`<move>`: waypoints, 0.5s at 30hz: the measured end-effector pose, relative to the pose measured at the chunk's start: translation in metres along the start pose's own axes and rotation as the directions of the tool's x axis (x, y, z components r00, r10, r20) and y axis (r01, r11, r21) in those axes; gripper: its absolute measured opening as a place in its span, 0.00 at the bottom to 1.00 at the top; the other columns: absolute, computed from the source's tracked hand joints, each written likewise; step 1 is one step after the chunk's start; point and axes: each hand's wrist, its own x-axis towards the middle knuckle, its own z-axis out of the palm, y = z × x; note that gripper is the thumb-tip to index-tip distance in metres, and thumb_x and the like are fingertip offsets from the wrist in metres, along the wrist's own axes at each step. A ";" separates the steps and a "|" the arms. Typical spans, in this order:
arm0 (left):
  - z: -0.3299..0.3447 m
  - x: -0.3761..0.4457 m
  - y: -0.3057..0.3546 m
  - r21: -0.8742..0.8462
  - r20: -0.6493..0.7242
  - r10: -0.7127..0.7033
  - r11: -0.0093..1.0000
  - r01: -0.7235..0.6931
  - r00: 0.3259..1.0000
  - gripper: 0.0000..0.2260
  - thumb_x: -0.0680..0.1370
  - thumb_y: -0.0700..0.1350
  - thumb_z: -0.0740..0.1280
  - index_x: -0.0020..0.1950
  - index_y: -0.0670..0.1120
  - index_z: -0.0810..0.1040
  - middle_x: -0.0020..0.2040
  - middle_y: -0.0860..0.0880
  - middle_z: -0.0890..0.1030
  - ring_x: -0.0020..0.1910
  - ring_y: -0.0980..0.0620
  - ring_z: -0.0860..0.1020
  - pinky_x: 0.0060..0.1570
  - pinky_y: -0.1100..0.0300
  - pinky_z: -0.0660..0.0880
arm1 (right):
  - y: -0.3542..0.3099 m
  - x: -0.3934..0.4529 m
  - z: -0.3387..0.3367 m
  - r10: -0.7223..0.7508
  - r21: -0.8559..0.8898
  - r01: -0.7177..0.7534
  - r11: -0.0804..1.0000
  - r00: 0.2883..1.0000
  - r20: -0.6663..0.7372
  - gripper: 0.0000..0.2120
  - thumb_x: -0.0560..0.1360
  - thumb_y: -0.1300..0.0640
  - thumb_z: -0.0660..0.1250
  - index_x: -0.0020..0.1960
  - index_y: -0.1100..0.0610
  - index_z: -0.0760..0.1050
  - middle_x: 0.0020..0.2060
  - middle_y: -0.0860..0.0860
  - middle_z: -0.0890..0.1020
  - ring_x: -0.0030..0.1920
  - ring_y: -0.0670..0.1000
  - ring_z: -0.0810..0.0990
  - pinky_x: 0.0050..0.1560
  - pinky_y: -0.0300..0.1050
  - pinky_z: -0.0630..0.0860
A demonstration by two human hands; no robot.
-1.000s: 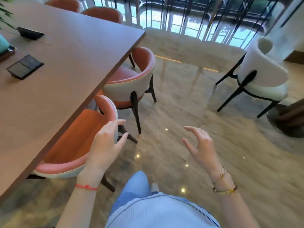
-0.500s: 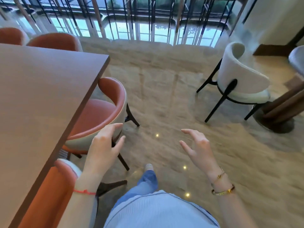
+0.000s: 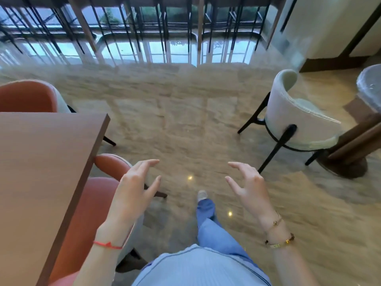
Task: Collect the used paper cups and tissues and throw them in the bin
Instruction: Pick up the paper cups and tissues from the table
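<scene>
The brown wooden table [image 3: 41, 172] stands at the left. An orange padded chair [image 3: 90, 213] is just beside its right edge, and another orange padded chair [image 3: 26, 96] is behind its far end. The white round-backed chair [image 3: 296, 124] stands at the right, near a dark wooden pedestal base [image 3: 348, 153]. The barred window [image 3: 144, 34] is at the far side of the marble floor [image 3: 185, 124].

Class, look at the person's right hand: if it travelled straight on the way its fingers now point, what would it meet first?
The right hand points forward and slightly inward over bare marble floor. Nothing stands in that line; the white chair sits off to its right. Depth is unclear, but the way looks free.
</scene>
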 end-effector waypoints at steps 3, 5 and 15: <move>0.006 0.064 -0.018 0.008 -0.002 -0.001 1.000 0.001 1.000 0.18 0.76 0.42 0.70 0.65 0.46 0.76 0.60 0.51 0.79 0.61 0.52 0.76 0.63 0.56 0.71 | 0.004 0.068 0.012 -0.012 0.002 0.012 1.000 1.000 0.020 0.17 0.74 0.56 0.71 0.62 0.55 0.76 0.57 0.48 0.80 0.61 0.48 0.74 0.63 0.38 0.67; 0.010 0.112 -0.027 0.011 -0.015 -0.016 1.000 0.016 1.000 0.18 0.76 0.43 0.70 0.65 0.46 0.76 0.60 0.51 0.79 0.61 0.53 0.76 0.63 0.57 0.71 | 0.005 0.121 0.017 -0.026 0.007 0.026 1.000 0.999 0.028 0.17 0.74 0.56 0.71 0.62 0.54 0.76 0.57 0.47 0.80 0.61 0.47 0.74 0.63 0.37 0.66; 0.000 0.345 -0.052 -0.013 -0.148 -0.087 0.996 0.086 0.985 0.17 0.75 0.43 0.71 0.64 0.49 0.77 0.58 0.55 0.78 0.59 0.56 0.77 0.61 0.60 0.71 | -0.019 0.404 0.031 -0.177 0.005 0.178 0.984 0.978 0.108 0.17 0.73 0.58 0.72 0.62 0.56 0.76 0.57 0.49 0.80 0.60 0.49 0.76 0.62 0.35 0.66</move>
